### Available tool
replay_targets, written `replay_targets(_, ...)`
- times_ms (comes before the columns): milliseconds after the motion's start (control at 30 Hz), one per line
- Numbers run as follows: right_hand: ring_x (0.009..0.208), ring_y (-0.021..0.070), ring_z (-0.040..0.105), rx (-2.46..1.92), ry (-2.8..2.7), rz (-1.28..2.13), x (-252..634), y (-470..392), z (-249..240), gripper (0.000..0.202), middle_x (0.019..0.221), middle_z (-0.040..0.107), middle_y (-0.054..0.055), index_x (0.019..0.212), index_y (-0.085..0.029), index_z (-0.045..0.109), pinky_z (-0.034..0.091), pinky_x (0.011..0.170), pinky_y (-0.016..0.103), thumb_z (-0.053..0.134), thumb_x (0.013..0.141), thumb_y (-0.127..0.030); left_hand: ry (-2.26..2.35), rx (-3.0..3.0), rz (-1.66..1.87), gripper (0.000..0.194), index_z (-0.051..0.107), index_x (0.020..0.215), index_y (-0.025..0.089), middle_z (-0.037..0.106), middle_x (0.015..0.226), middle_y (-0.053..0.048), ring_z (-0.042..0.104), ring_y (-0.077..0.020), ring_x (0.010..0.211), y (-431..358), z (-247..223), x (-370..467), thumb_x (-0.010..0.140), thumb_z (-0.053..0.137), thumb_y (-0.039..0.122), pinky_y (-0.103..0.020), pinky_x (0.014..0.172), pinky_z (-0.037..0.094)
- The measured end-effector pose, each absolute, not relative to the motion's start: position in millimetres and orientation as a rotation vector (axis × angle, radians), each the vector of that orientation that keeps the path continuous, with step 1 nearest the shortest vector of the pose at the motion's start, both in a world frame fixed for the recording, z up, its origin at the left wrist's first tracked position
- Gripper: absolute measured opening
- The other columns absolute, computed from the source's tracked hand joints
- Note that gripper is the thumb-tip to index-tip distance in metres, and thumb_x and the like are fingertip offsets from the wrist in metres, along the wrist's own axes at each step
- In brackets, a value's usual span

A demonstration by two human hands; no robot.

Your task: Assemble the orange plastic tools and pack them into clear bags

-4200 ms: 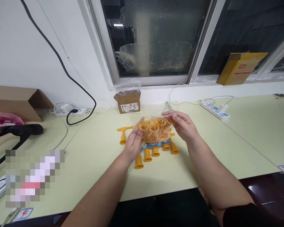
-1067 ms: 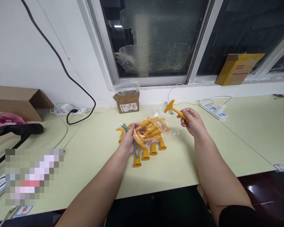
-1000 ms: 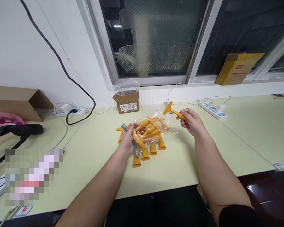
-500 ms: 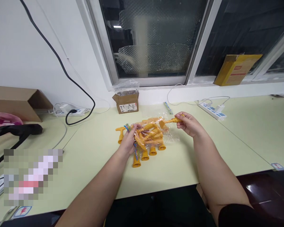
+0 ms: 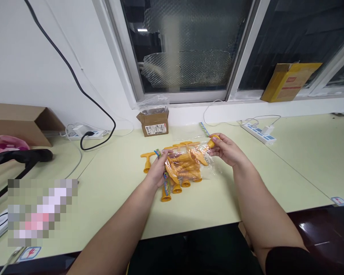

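A clear plastic bag (image 5: 186,168) with several yellow-orange plastic pieces inside lies in the middle of the table. My left hand (image 5: 158,168) grips its left end, beside a coloured printed strip. At the bag's right end, my right hand (image 5: 226,149) has its fingers closed on a yellow piece (image 5: 213,141), whose flared end points up and right. The rest of that piece lies within the bag. Flared yellow ends (image 5: 166,198) stick out below the bag, and a T-shaped yellow piece (image 5: 147,162) lies left of it. Handles show behind the bag.
An open small carton (image 5: 153,122) stands against the wall. Power strips (image 5: 256,133) lie at the right and back left. Another clear bag with a printed strip (image 5: 204,129) is behind my hands. A black frame (image 5: 25,160) and a large carton (image 5: 17,122) are at the left.
The yellow piece in my right hand has moved left and further into the bag, so only its flared end shows outside. My left hand has hardly moved.
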State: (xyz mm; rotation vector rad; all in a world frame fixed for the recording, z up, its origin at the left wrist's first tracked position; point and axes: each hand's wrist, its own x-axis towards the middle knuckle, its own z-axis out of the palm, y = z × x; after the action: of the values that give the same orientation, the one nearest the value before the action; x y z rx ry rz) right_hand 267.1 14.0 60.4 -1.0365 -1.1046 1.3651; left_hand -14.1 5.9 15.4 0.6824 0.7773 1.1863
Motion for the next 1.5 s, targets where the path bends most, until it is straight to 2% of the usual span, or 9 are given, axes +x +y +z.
replay_targets(167, 0.070, 0.0146, 0.076, -0.998, -1.134, 1.304, 269.0, 11.3, 61.8, 0.050, 0.083, 0.076, -0.001, 0.098, -0.027, 0.051, 0.065, 0.073, 0.028, 0.083, 0.077, -0.059, 0.809, 0.658, 1.192, 0.031, 0.067, 0.106, 0.021, 0.079, 0.099, -0.009, 0.078, -0.0263, 0.088, 4.2, 17.4, -12.2, 0.087, 0.075, 0.043, -0.042, 0.084, 0.064)
replay_targets(400, 0.075, 0.0130, 0.076, -0.943, -0.979, 1.417, 265.5, 12.3, 60.1, 0.035, 0.086, 0.077, 0.002, 0.087, -0.024, 0.053, 0.066, 0.081, 0.025, 0.081, 0.083, -0.044, 0.848, 0.619, 1.143, 0.027, 0.066, 0.105, 0.022, 0.079, 0.101, -0.009, 0.078, -0.0264, 0.090, 2.0, 20.5, -10.1, 0.089, 0.073, 0.044, -0.043, 0.085, 0.064)
replay_targets(567, 0.081, 0.0148, 0.078, -0.940, -1.045, 1.479, 267.0, 9.7, 62.0, 0.031, 0.088, 0.078, 0.003, 0.091, -0.024, 0.053, 0.065, 0.085, 0.027, 0.078, 0.086, -0.041, 0.945, 0.602, 1.216, 0.029, 0.066, 0.106, 0.021, 0.079, 0.101, -0.008, 0.078, -0.0244, 0.090, 3.2, 19.2, -9.7, 0.087, 0.076, 0.040, -0.040, 0.087, 0.063)
replay_targets(733, 0.092, 0.0185, 0.078, -0.917, -1.137, 1.479, 267.6, 7.3, 62.2, 0.038, 0.096, 0.079, 0.003, 0.093, -0.026, 0.051, 0.065, 0.088, 0.033, 0.082, 0.082, -0.045, 0.946, 0.595, 1.195, 0.029, 0.067, 0.110, 0.019, 0.079, 0.105, -0.011, 0.078, -0.0263, 0.091, 2.8, 22.9, -10.3, 0.090, 0.073, 0.039, -0.043, 0.087, 0.064)
replay_targets(1000, 0.090, 0.0142, 0.076, -0.881, -1.087, 1.330, 262.8, 13.8, 57.8, 0.050, 0.100, 0.079, 0.000, 0.095, -0.027, 0.051, 0.064, 0.084, 0.028, 0.091, 0.071, -0.046, 0.864, 0.557, 1.075, 0.034, 0.070, 0.112, 0.015, 0.079, 0.103, -0.015, 0.079, -0.0289, 0.090, 0.4, 27.2, -12.6, 0.092, 0.070, 0.043, -0.045, 0.087, 0.065)
replay_targets(1167, 0.088, 0.0155, 0.077, -0.903, -1.054, 1.360, 261.3, 16.2, 55.8, 0.043, 0.092, 0.078, 0.001, 0.091, -0.026, 0.052, 0.065, 0.085, 0.030, 0.087, 0.076, -0.045, 0.877, 0.569, 1.076, 0.026, 0.070, 0.110, 0.014, 0.079, 0.100, -0.015, 0.079, -0.0287, 0.084, -2.0, 31.0, -11.8, 0.089, 0.072, 0.030, -0.045, 0.083, 0.066)
replay_targets(1333, 0.078, 0.0139, 0.077, -0.946, -1.012, 1.466, 262.9, 16.6, 54.3, 0.032, 0.084, 0.077, 0.001, 0.091, -0.024, 0.055, 0.065, 0.077, 0.024, 0.082, 0.084, -0.040, 0.910, 0.615, 1.075, 0.025, 0.070, 0.112, 0.014, 0.079, 0.106, -0.018, 0.079, -0.0295, 0.089, -2.7, 29.9, -10.4, 0.088, 0.071, 0.023, -0.044, 0.084, 0.066)
replay_targets(1500, 0.084, 0.0145, 0.076, -0.854, -1.081, 1.487, 259.3, 16.5, 49.8, 0.041, 0.093, 0.078, 0.001, 0.095, -0.025, 0.055, 0.064, 0.080, 0.026, 0.089, 0.076, -0.041, 0.897, 0.629, 1.073, 0.029, 0.071, 0.111, 0.014, 0.080, 0.103, -0.016, 0.078, -0.0312, 0.096, -3.5, 30.1, -10.5, 0.085, 0.076, 0.025, -0.047, 0.090, 0.065)
